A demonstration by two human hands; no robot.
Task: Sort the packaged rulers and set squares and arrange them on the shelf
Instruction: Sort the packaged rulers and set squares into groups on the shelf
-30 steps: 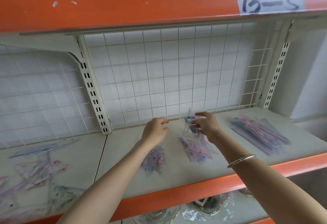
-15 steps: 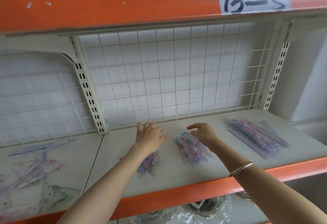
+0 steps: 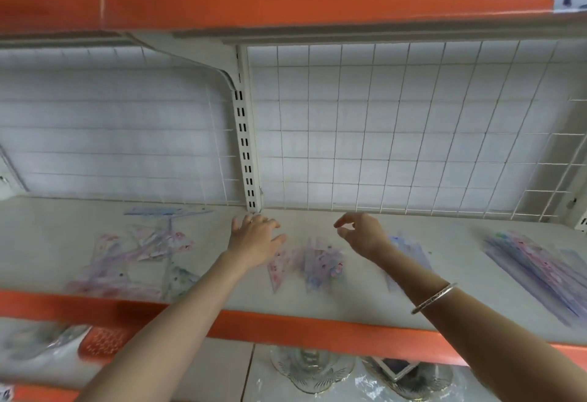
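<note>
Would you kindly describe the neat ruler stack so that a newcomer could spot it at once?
Start at the orange-edged shelf and go to its far right end. The ruler stack lies there. Unlike the triangular packs mid-shelf, it is long, straight, purplish.

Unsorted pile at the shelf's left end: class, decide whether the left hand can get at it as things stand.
Probably yes: the left hand is open and empty, just right of the unsorted pile, with only bare shelf between them.
</note>
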